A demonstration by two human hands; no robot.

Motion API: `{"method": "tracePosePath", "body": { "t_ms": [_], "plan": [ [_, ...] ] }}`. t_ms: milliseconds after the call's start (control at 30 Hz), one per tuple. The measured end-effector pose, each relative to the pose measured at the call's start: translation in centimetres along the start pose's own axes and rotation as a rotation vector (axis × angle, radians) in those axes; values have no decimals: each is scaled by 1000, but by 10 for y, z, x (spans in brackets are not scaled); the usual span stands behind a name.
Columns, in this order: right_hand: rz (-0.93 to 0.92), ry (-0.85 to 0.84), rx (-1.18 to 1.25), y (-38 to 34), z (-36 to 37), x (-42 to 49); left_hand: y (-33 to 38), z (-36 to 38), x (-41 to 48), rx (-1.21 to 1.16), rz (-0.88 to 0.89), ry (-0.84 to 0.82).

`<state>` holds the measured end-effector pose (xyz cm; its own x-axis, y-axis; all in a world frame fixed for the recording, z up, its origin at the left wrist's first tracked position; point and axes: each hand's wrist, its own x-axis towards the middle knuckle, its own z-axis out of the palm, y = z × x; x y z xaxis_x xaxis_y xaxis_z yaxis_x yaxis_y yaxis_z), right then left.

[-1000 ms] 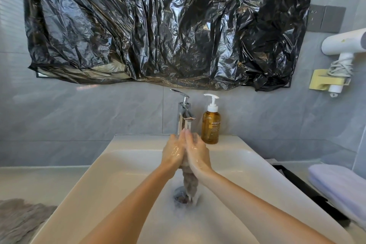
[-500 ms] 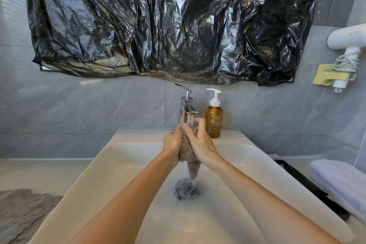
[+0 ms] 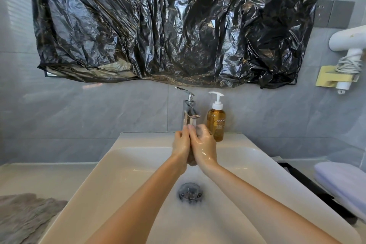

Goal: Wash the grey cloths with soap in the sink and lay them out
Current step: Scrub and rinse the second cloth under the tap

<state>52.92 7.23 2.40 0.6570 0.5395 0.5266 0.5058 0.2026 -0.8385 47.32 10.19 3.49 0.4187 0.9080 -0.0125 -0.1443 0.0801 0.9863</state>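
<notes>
Far left: a crumpled grey cloth (image 3: 23, 216) lies on the counter, just beside the rim of the sink (image 3: 118, 164). Over the middle of the basin, directly below the tap (image 3: 189, 113), your left hand (image 3: 181, 145) and right hand (image 3: 204, 144) are pressed palm to palm, both wet. The fingers of each are curled in and clamp a wadded wet cloth (image 3: 191, 161) between them. Only a small fold shows beneath the heels of your palms, well above the drain (image 3: 190, 192). The soap bottle (image 3: 216, 123) stands upright on the sink's back ledge, just right of the tap. Far right: a folded lilac towel (image 3: 340, 180) lies on the counter.
</notes>
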Motion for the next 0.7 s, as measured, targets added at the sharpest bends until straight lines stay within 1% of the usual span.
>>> {"method": "tracePosePath", "body": {
  "t_ms": [100,233,300,367,467,533,567,633,667,700],
  "plan": [
    [71,-23,-79,2,-1,0,-4,-1,-1,21,5,24],
    [59,-38,-100,-1,1,-3,-8,-5,2,9,-35,63],
    [62,-85,-136,-5,-3,-5,-11,-6,4,29,-43,74],
    [-7,-151,-211,-5,-9,-7,-12,-5,5,5,-62,70],
    [-183,-271,-362,-6,-18,-7,-7,-8,5,30,-71,63],
    [-241,-377,-415,-2,-24,-2,-2,-13,6,41,-69,64],
    [-235,-442,-416,-1,-28,1,1,-16,6,25,-58,64],
    [-150,-548,-356,-1,-35,8,8,-20,7,-11,-33,62],
    [-96,-560,-291,-4,-40,12,12,-23,7,-32,-32,57],
    [-52,-532,-237,-6,-43,18,16,-25,6,-57,-40,56]
  ]
}}
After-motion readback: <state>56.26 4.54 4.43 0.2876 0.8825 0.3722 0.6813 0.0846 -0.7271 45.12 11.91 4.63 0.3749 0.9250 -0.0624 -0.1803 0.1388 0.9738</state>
